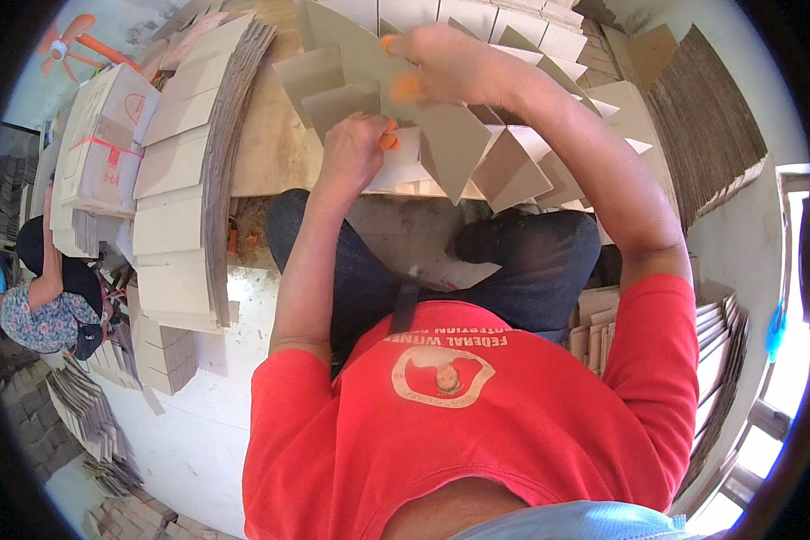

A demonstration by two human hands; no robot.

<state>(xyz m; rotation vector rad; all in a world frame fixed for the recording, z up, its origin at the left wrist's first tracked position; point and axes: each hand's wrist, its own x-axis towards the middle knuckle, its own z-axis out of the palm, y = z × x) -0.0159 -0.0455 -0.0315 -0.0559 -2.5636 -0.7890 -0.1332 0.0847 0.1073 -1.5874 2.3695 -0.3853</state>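
1. The person sits cross-legged in dark trousers and a red shirt, both arms stretched forward over a lattice of interlocked cardboard partition strips (477, 153) spread across the wooden surface (270, 144) in front of the knees.
2. Left hand (355, 148) is curled down onto the near edge of the lattice, fingers closed on a pale strip; an orange finger cover (388, 140) peeks out at its fingertip.
3. Right hand (450, 63) sits higher and further out, fingers pinched shut on the top edge of an upright grey-brown strip (351, 45). Orange covers show on these fingertips too.
4. The strips stand on edge and cross each other at angles, forming open cells fanning out toward the right of the hands.
5. Left of the hands, a long curved stack of flat cardboard sheets (184, 171) leans along the surface, edges fanned like a deck of cards.
6. Further left, a bundle of folded cartons tied with a red band (103, 144) lies flat.
7. Far right, another thick stack of corrugated sheets (706, 126) stands on edge near the wall; more sheets (715, 351) are piled beside the person's right elbow.
8. At the lower left another person in a patterned top (40, 310) bends over loose cardboard piles on the floor, well apart from the lattice.
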